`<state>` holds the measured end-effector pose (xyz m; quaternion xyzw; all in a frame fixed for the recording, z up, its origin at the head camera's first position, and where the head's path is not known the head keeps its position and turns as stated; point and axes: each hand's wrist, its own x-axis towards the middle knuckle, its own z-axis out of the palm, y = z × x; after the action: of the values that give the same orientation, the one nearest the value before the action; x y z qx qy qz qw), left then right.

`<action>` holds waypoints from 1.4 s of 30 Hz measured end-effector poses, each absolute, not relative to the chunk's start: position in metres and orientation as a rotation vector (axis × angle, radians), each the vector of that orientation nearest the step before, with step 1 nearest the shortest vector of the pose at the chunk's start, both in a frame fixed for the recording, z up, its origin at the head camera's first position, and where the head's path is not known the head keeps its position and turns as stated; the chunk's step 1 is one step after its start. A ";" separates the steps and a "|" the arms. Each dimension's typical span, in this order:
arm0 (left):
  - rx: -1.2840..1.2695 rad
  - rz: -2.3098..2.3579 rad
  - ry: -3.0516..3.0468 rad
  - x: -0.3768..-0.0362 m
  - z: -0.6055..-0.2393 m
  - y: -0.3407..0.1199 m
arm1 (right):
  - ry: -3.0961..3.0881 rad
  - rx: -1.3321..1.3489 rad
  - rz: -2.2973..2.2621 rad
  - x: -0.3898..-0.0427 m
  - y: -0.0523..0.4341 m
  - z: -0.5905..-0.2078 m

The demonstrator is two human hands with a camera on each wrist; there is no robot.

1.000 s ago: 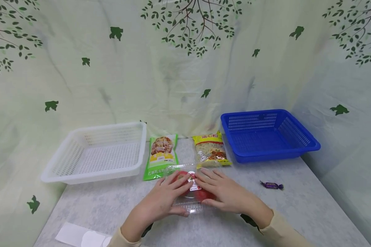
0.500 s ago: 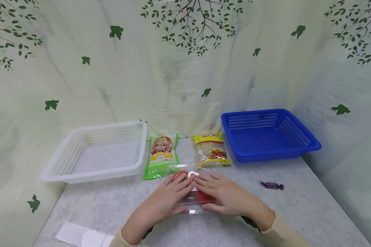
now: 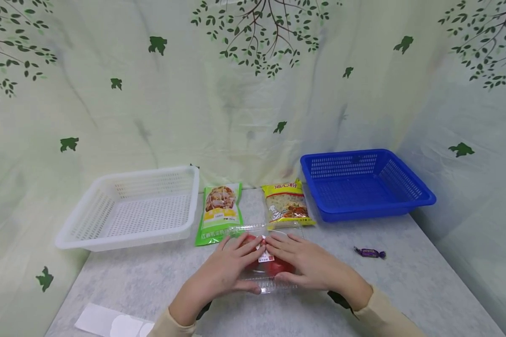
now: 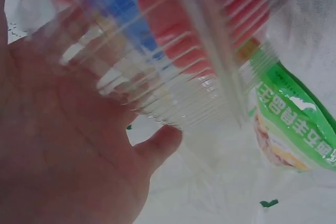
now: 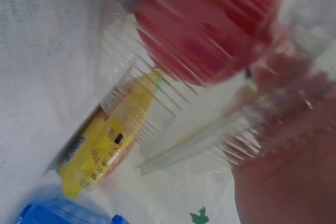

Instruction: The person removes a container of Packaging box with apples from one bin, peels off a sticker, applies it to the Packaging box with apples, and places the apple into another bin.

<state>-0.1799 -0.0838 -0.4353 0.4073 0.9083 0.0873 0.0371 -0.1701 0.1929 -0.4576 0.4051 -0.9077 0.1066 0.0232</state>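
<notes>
In the head view, a clear plastic clamshell box (image 3: 264,285) lies on the table with round red fruit or tomatoes (image 3: 280,267) inside. A white label (image 3: 266,256) shows on its lid between my hands. My left hand (image 3: 223,271) lies over the left half of the lid, fingers extended and thumb along the near edge. On the right half rests my right hand (image 3: 312,264), its fingertips close to the left ones. Both wrist views show red contents (image 4: 168,30) through the ribbed plastic side, with the palms over the box.
Behind the box lie a green food packet (image 3: 220,215) and a yellow pasta packet (image 3: 288,203). A white basket (image 3: 128,238) stands back left, a blue basket (image 3: 371,210) back right. A purple-wrapped candy (image 3: 370,253) lies right; white paper (image 3: 105,320) lies front left.
Both hands stay on the lid. Their fingers have shifted slightly over the label, whose upper part is now covered while its lower part shows again. The box and other things have stayed in place.
</notes>
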 end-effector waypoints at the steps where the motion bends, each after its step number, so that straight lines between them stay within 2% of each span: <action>1: 1.234 0.268 2.784 -0.181 -0.436 -0.084 | -2.831 1.243 0.325 -0.171 0.192 -0.459; 18: 1.240 0.362 2.708 -0.182 -0.433 -0.091 | -2.744 1.338 0.481 -0.173 0.198 -0.452; 22: 1.239 0.491 2.785 -0.184 -0.434 -0.097 | -2.708 1.292 0.673 -0.177 0.204 -0.455; 30: 0.971 0.788 3.078 -0.188 -0.446 -0.115 | -2.514 0.874 1.151 -0.190 0.229 -0.465; 36: 0.619 1.026 2.921 -0.194 -0.454 -0.128 | -2.732 0.570 1.327 -0.187 0.246 -0.479; 42: 0.466 1.184 2.531 -0.199 -0.463 -0.140 | -2.965 0.549 1.502 -0.183 0.255 -0.488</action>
<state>-0.1991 -0.1401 -0.4628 0.1626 0.8828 0.4130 0.1536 -0.1831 0.2551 -0.4884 0.1618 -0.8745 0.4430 -0.1133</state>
